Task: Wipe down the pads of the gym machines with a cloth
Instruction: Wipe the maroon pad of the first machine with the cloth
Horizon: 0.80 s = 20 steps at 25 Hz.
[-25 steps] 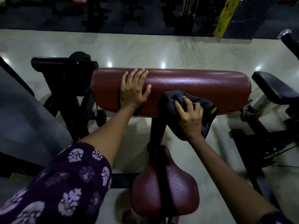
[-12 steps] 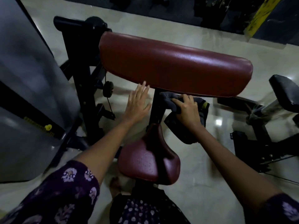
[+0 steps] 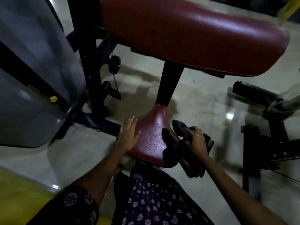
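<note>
A small dark-red seat pad (image 3: pixel 152 137) with droplets on it sits low in the middle, under a wide dark-red arm pad (image 3: pixel 191 36). My left hand (image 3: pixel 129 135) lies flat with straight fingers on the seat's left edge. My right hand (image 3: pixel 195 140) grips a dark cloth (image 3: pixel 181 150) with a yellow trim, which hangs over the seat's right side. A black post (image 3: pixel 170 83) joins the two pads.
A grey weight-stack cover (image 3: pixel 29 62) with a yellow pin (image 3: pixel 53 99) stands at the left. Black frame bars (image 3: pixel 90 62) rise beside it. Another black machine frame (image 3: pixel 266 135) stands on the pale floor at the right. My patterned clothing fills the bottom.
Both hands came down from the wide arm pad to the seat. The left hand now rests on the seat's left edge, and the right hand brought the cloth onto its right side.
</note>
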### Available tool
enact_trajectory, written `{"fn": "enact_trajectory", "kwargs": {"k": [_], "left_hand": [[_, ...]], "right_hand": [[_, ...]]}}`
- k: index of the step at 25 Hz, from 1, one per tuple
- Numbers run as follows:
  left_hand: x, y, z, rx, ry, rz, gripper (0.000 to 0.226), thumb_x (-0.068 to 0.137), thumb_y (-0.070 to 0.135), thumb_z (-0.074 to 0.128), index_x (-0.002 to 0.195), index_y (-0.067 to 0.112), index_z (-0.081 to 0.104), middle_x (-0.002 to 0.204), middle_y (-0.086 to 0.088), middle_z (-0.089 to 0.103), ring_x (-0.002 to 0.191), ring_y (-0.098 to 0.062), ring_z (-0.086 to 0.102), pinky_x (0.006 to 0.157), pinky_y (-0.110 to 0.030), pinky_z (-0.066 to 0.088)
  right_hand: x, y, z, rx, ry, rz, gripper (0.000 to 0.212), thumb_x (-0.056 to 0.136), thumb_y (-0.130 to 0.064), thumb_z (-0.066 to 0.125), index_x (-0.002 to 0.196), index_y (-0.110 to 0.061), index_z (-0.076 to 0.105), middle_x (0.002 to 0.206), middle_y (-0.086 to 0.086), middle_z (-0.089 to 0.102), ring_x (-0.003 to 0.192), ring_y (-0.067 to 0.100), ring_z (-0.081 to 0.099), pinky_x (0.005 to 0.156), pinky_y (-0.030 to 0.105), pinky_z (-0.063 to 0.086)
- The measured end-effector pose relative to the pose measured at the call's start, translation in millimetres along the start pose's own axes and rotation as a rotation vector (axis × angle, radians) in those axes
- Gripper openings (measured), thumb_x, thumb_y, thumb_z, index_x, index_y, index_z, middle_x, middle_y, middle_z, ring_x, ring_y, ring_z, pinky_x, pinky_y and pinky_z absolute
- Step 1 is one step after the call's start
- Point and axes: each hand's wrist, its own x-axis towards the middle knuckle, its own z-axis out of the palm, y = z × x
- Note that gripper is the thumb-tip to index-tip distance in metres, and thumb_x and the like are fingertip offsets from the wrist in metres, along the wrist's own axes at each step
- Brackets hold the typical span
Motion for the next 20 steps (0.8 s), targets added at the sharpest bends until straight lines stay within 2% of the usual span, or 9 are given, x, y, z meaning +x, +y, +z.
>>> {"fn": "enact_trajectory", "kwargs": {"k": [3, 5, 7, 9, 11, 13, 16, 18, 20], "left_hand": [[-2.1, -22.9, 27.1, -0.008, 0.031, -0.13, 0.056, 0.097, 0.031, 0.046, 0.147, 0.01, 0.028, 0.158, -0.004, 0.014, 0.145, -0.019, 0.012, 0.117, -0.043, 0.006], [0.1, -32.3, 39.8, -0.034, 0.052, -0.203, 0.054, 0.098, 0.031, 0.043, 0.146, 0.011, 0.029, 0.158, -0.004, 0.016, 0.145, -0.02, 0.012, 0.116, -0.045, 0.008], [4.0, -36.8, 53.2, -0.089, 0.061, -0.293, 0.051, 0.1, 0.031, 0.039, 0.147, 0.015, 0.029, 0.158, -0.001, 0.015, 0.145, -0.017, 0.009, 0.114, -0.049, 0.01], [4.7, -37.2, 67.5, -0.069, 0.089, -0.335, 0.053, 0.099, 0.039, 0.028, 0.148, 0.019, 0.027, 0.158, 0.002, 0.015, 0.145, -0.015, 0.009, 0.111, -0.052, 0.013], [4.9, -34.9, 76.3, -0.004, 0.157, -0.329, 0.062, 0.093, 0.047, 0.018, 0.146, 0.018, 0.032, 0.156, -0.001, 0.024, 0.143, -0.019, 0.019, 0.106, -0.054, 0.02], [8.3, -34.7, 79.8, 0.0, 0.246, -0.321, 0.062, 0.09, 0.045, 0.02, 0.139, 0.014, 0.045, 0.146, -0.007, 0.041, 0.135, -0.027, 0.037, 0.099, -0.054, 0.031], [20.8, -40.4, 78.1, 0.002, 0.336, -0.33, 0.051, 0.092, 0.037, 0.029, 0.129, 0.011, 0.054, 0.126, -0.013, 0.055, 0.112, -0.035, 0.051, 0.088, -0.048, 0.041], [33.6, -48.1, 72.6, 0.001, 0.352, -0.316, 0.047, 0.092, 0.033, 0.033, 0.125, 0.011, 0.058, 0.113, -0.015, 0.057, 0.097, -0.036, 0.051, 0.079, -0.045, 0.045], [42.2, -57.2, 70.7, 0.022, 0.368, -0.262, 0.042, 0.091, 0.029, 0.038, 0.118, 0.009, 0.064, 0.101, -0.016, 0.056, 0.085, -0.035, 0.051, 0.072, -0.044, 0.046]], "right_hand": [[-12.3, 2.0, 40.2, 0.022, -0.039, 0.016, 0.054, 0.07, -0.026, 0.052, 0.121, -0.014, 0.062, 0.114, 0.015, 0.055, 0.102, 0.039, 0.05, 0.085, 0.046, 0.043], [-26.4, -4.7, 71.5, -0.012, -0.155, 0.039, 0.059, 0.075, -0.037, 0.048, 0.132, -0.021, 0.054, 0.135, 0.014, 0.047, 0.119, 0.039, 0.043, 0.093, 0.049, 0.038], [-41.0, -10.2, 103.6, -0.098, -0.248, 0.05, 0.066, 0.082, -0.063, 0.036, 0.14, -0.033, 0.042, 0.152, 0.008, 0.031, 0.137, 0.036, 0.026, 0.099, 0.061, 0.027], [-45.9, -2.2, 122.7, -0.18, -0.248, 0.018, 0.072, 0.082, -0.078, 0.021, 0.143, -0.04, 0.031, 0.155, 0.002, 0.025, 0.141, 0.031, 0.014, 0.096, 0.072, 0.02], [-29.9, 8.4, 125.7, -0.242, -0.239, -0.004, 0.075, 0.08, -0.081, 0.012, 0.146, -0.046, 0.017, 0.158, -0.001, 0.015, 0.144, 0.03, 0.003, 0.099, 0.072, 0.015], [-3.8, 9.8, 119.5, -0.213, -0.25, 0.092, 0.076, 0.078, -0.08, 0.015, 0.146, -0.047, 0.01, 0.159, -0.003, 0.01, 0.144, 0.029, 0.004, 0.105, 0.067, 0.016], [21.1, -7.8, 119.0, -0.114, -0.182, 0.308, 0.067, 0.087, -0.068, 0.033, 0.147, -0.04, 0.021, 0.156, 0.001, 0.018, 0.141, 0.029, 0.015, 0.107, 0.064, 0.017], [9.0, -17.6, 127.2, -0.166, -0.104, 0.271, 0.064, 0.088, -0.065, 0.032, 0.145, -0.037, 0.029, 0.154, 0.004, 0.025, 0.139, 0.031, 0.019, 0.103, 0.067, 0.019], [-12.3, -16.8, 134.3, -0.244, -0.059, 0.167, 0.064, 0.083, -0.059, 0.035, 0.142, -0.034, 0.036, 0.149, 0.007, 0.037, 0.133, 0.034, 0.027, 0.095, 0.069, 0.028]]}}
